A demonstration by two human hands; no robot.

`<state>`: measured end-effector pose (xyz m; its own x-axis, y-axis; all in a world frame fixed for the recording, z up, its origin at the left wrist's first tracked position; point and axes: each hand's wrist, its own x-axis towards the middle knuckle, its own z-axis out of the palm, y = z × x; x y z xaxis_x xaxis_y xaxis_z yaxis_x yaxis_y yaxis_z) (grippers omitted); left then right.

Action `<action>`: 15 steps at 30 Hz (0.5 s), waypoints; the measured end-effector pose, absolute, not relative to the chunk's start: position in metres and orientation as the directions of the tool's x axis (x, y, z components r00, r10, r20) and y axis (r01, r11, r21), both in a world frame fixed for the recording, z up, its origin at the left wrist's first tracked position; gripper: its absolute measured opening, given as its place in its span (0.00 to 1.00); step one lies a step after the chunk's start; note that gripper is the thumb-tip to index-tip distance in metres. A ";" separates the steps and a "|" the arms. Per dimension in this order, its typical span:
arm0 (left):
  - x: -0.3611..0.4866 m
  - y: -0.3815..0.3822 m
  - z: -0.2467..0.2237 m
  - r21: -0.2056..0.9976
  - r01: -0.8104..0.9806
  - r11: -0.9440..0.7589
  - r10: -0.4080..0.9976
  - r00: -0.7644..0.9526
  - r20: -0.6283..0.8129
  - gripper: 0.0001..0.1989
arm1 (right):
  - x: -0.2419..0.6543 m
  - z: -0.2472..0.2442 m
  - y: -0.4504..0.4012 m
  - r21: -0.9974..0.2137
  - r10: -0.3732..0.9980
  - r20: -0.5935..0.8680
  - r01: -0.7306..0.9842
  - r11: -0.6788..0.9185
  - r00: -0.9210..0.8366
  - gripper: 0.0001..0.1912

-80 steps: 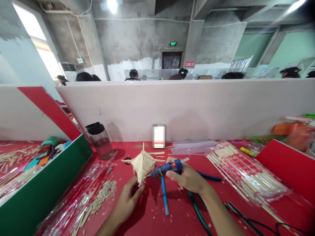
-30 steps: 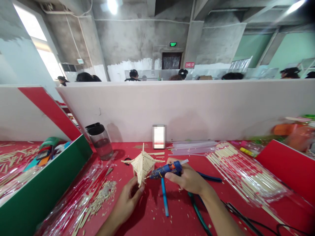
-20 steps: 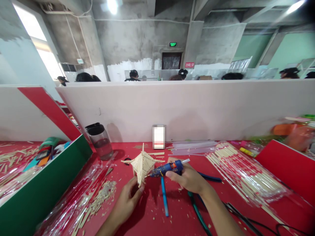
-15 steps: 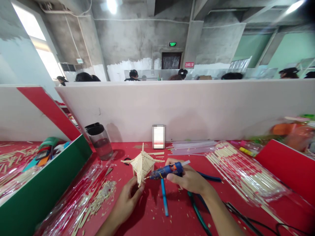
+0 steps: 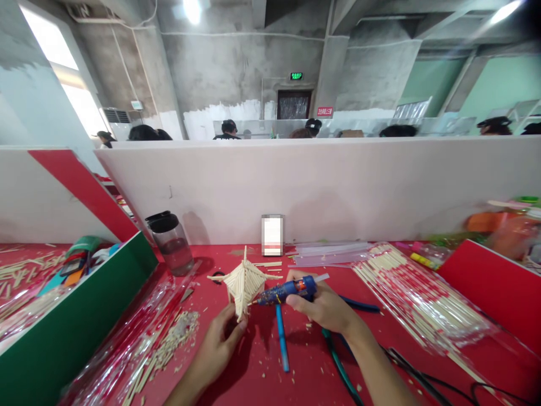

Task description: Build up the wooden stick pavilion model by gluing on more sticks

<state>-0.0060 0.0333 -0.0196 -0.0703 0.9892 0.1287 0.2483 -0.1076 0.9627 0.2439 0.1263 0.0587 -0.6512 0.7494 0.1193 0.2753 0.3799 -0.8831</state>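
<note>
A small pavilion-like model of pale wooden sticks (image 5: 245,283), with a peaked roof and pointed corners, stands on the red table. My left hand (image 5: 225,332) pinches its near corner between thumb and fingers. Wrapped around a blue glue gun (image 5: 289,290) is my right hand (image 5: 325,304); a clear glue stick pokes out of the gun's back end. The nozzle points left and is close to the model's near right edge; whether it touches I cannot tell. Below the gun lies a blue pen-like stick (image 5: 282,339).
Plastic-wrapped bundles of sticks (image 5: 422,287) lie at the right, beside a black cable (image 5: 422,375). Green-handled pliers (image 5: 338,361) rest under my right forearm. Left are a water bottle (image 5: 172,248), stick scraps (image 5: 175,338) and a green board (image 5: 84,321). A white partition (image 5: 338,186) rises behind.
The glue gun and my right hand have shifted very slightly, the gun rising a little at its back end. My left hand and the model look unmoved.
</note>
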 end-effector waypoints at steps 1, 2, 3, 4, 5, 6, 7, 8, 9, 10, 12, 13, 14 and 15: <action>-0.006 0.033 -0.020 0.962 0.250 -0.112 0.989 -0.068 0.133 0.17 | 0.244 0.058 0.126 -0.890 0.744 0.115 0.264 0.371 -0.658 0.17; -0.006 0.033 -0.020 0.961 0.253 -0.113 0.989 -0.065 0.133 0.17 | 0.244 0.058 0.126 -0.895 0.743 0.111 0.259 0.364 -0.660 0.17; -0.006 0.033 -0.020 0.960 0.256 -0.109 0.990 -0.062 0.129 0.17 | 0.244 0.058 0.126 -0.895 0.742 0.106 0.262 0.362 -0.662 0.17; -0.007 0.033 -0.021 0.961 0.258 -0.102 0.991 -0.061 0.122 0.16 | 0.243 0.058 0.127 -0.891 0.744 0.107 0.269 0.367 -0.660 0.17; -0.007 0.033 -0.022 0.961 0.257 -0.098 0.991 -0.059 0.117 0.16 | 0.243 0.057 0.127 -0.885 0.746 0.111 0.276 0.375 -0.656 0.18; -0.007 0.033 -0.022 0.963 0.253 -0.097 0.992 -0.057 0.115 0.16 | 0.243 0.057 0.127 -0.882 0.748 0.118 0.277 0.381 -0.653 0.18; -0.007 0.033 -0.023 0.964 0.247 -0.098 0.992 -0.056 0.115 0.16 | 0.243 0.057 0.126 -0.884 0.747 0.121 0.272 0.381 -0.654 0.18; -0.008 0.033 -0.024 0.965 0.242 -0.099 0.992 -0.057 0.116 0.16 | 0.243 0.056 0.126 -0.890 0.741 0.119 0.260 0.375 -0.661 0.18; -0.008 0.033 -0.025 0.966 0.239 -0.100 0.991 -0.060 0.118 0.16 | 0.243 0.056 0.126 -0.897 0.735 0.114 0.248 0.365 -0.669 0.17; -0.008 0.033 -0.026 0.966 0.239 -0.100 0.991 -0.061 0.117 0.16 | 0.243 0.055 0.127 -0.903 0.729 0.108 0.240 0.357 -0.676 0.17; -0.009 0.033 -0.028 0.965 0.243 -0.097 0.992 -0.060 0.115 0.17 | 0.242 0.053 0.128 -0.903 0.730 0.108 0.241 0.356 -0.675 0.17; -0.009 0.033 -0.028 0.964 0.248 -0.098 0.992 -0.055 0.115 0.17 | 0.242 0.052 0.128 -0.898 0.738 0.120 0.246 0.366 -0.664 0.17; -0.009 0.033 -0.029 0.962 0.254 -0.102 0.992 -0.052 0.118 0.17 | 0.241 0.050 0.129 -0.892 0.749 0.135 0.250 0.377 -0.648 0.18; -0.010 0.033 -0.029 0.960 0.261 -0.106 0.991 -0.047 0.122 0.17 | 0.241 0.048 0.130 -0.889 0.758 0.145 0.253 0.382 -0.636 0.19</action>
<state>-0.0097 0.0332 -0.0288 -0.0475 0.9914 0.1220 0.2611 -0.1056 0.9595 0.2406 0.1300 0.0484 -0.6357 0.7582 0.1451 0.2526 0.3819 -0.8890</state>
